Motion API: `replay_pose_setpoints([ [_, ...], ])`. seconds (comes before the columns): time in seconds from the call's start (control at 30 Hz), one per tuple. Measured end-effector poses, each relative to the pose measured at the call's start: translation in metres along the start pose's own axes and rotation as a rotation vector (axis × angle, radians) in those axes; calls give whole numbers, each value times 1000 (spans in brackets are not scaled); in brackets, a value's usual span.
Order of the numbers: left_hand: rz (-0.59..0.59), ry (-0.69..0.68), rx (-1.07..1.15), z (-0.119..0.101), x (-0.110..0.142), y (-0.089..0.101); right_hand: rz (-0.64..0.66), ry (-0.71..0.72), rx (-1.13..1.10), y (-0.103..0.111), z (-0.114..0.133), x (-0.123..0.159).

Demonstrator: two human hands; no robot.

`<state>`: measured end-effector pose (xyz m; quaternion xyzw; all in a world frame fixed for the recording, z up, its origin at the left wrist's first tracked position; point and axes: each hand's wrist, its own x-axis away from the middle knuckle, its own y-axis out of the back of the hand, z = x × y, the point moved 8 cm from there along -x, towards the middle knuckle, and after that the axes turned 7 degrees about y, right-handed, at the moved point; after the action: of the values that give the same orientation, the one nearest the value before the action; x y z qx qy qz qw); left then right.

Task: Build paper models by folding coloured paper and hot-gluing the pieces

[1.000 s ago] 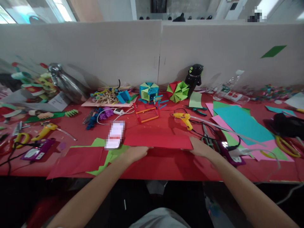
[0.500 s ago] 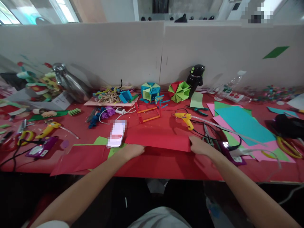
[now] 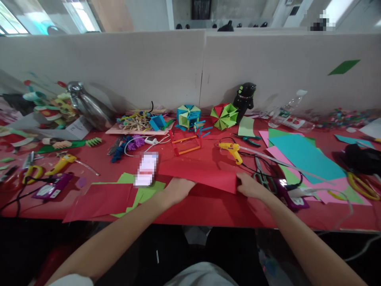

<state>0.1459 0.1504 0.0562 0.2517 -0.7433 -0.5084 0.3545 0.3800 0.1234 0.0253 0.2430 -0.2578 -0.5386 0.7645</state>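
A folded sheet of red paper (image 3: 199,174) lies on the red table (image 3: 208,210) in front of me. My left hand (image 3: 177,190) rests on its near left edge, fingers curled down on the paper. My right hand (image 3: 251,186) pinches the sheet's right near corner, lifting it slightly. A phone (image 3: 145,169) lies just left of the sheet, on green paper (image 3: 147,190). A yellow glue gun (image 3: 232,150) lies beyond the sheet's right end.
More red paper (image 3: 101,200) sits at the near left. Teal, pink and green sheets (image 3: 300,155) are stacked on the right, beside scissors (image 3: 260,174) and cables. Folded paper balls (image 3: 187,115), a stick frame (image 3: 184,143) and craft scraps line the back by the white partition.
My left hand has slid right along the sheet's near edge. The sheet's right end has tilted up slightly. The right hand has barely moved.
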Motion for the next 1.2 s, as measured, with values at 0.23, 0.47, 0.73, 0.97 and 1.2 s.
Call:
replay_pose_setpoints([
  [0.23,-123,-244,-207,-75,4,-33,-15,28,-29,0,0,-2],
  [0.47,-240,-249,-110,-87,20,-44,7,40,-71,0,6,-3],
  [0.73,-123,-81,-24,-42,24,-40,20,53,-95,0,13,-2],
  [0.97,-141,52,-23,-6,39,-28,8,44,-75,1,12,-1],
  [1.2,-150,122,-69,28,51,-27,30,51,-97,-1,10,-1],
])
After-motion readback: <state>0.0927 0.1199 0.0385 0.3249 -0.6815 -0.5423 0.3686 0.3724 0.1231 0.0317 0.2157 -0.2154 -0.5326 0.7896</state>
